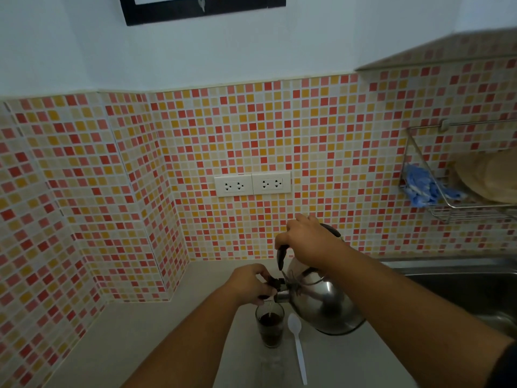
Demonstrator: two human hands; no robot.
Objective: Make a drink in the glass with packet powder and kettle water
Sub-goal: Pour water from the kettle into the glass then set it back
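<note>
A steel kettle (321,303) is tilted to the left over a clear glass (270,329) on the counter. A thin stream of water runs from its spout into the glass, which holds dark liquid. My right hand (305,239) grips the kettle's black handle from above. My left hand (251,281) pinches the black spout cap at the kettle's spout, just above the glass. A white plastic spoon (298,348) lies on the counter right of the glass. No packet is in view.
The pale counter (140,345) meets a mosaic-tiled wall with two double sockets (251,184). A steel sink (461,281) lies to the right. Above it a wire rack (447,211) holds a blue cloth and a pale plate.
</note>
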